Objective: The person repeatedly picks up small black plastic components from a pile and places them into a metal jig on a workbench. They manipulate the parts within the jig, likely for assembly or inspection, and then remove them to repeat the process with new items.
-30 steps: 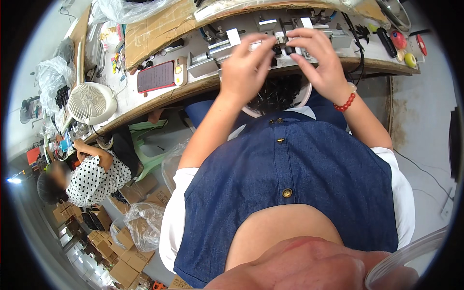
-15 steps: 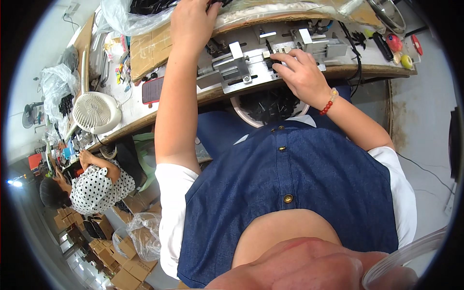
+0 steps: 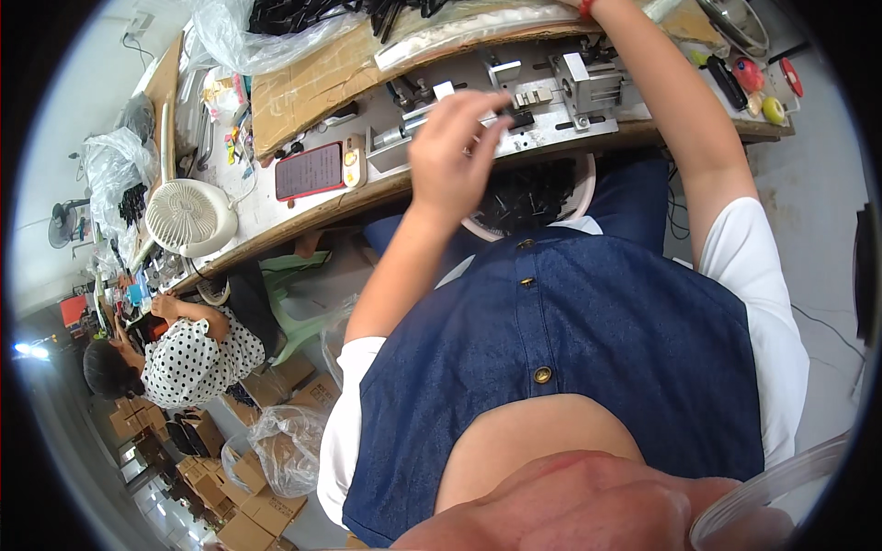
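Observation:
My left hand (image 3: pixel 455 151) is over the left half of a metal clamping fixture (image 3: pixel 574 92) on the bench. Its thumb and fingertips close on a small black part (image 3: pixel 520 118) at the fixture's middle; motion blurs the fingers somewhat. Close to that part sits a stepped metal block (image 3: pixel 533 97). My right forearm (image 3: pixel 675 106) stretches up past the fixture's right end. Its hand lies beyond the upper edge of the picture, with only a bit of the red bracelet (image 3: pixel 585 7) showing at the wrist.
Below the bench edge, a pale tub (image 3: pixel 588 184) holds many black pieces. More black pieces (image 3: pixel 303 11) lie on plastic at the back. A phone (image 3: pixel 308 173) and a white fan (image 3: pixel 191 218) stand left. Another person (image 3: pixel 197 363) works farther left, near cardboard boxes.
My left hand has come from the black pieces at the back down to the fixture. My right hand has left the fixture, reaching up and out of the picture.

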A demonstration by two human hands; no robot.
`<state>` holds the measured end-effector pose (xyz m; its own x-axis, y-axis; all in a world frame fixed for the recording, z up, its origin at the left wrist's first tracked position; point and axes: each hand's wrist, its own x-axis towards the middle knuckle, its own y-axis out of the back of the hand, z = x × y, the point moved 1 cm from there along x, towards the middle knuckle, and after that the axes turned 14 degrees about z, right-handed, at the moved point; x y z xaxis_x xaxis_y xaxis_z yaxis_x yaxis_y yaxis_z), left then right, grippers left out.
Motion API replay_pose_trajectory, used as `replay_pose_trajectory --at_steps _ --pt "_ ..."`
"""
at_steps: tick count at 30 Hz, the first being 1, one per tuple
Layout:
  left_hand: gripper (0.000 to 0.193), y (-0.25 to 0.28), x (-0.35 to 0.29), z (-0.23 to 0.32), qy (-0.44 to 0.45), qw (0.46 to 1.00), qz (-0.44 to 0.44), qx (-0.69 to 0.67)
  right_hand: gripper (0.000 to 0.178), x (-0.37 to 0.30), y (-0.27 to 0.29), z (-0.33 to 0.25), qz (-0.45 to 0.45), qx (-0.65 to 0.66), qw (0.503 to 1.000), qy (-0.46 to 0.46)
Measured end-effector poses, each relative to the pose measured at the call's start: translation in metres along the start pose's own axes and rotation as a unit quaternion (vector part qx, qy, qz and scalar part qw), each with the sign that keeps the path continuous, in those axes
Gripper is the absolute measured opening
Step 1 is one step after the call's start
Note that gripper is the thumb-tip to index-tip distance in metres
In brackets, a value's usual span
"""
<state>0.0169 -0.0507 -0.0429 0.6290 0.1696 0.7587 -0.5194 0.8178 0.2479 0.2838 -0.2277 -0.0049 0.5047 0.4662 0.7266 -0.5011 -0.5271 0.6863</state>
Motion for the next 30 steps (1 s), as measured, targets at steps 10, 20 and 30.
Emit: replay_pose_trajectory --at_steps 10,20,30 --pt "0.022 -0.030 -0.049 -0.016 0.036 0.993 -0.050 0.100 0.023 -0.001 0.031 -0.024 0.009 0.364 0.891 -0.272" --pt "0.028 -0.031 -0.048 -0.012 0.058 0.989 -0.068 0.119 0.014 -0.043 0.075 -0.064 0.115 0.526 0.812 -0.225" --pt "0.037 0.019 0.045 -0.036 -0.097 0.969 0.047 0.221 0.022 -0.149 0.109 -0.126 0.019 0.256 0.966 -0.025"
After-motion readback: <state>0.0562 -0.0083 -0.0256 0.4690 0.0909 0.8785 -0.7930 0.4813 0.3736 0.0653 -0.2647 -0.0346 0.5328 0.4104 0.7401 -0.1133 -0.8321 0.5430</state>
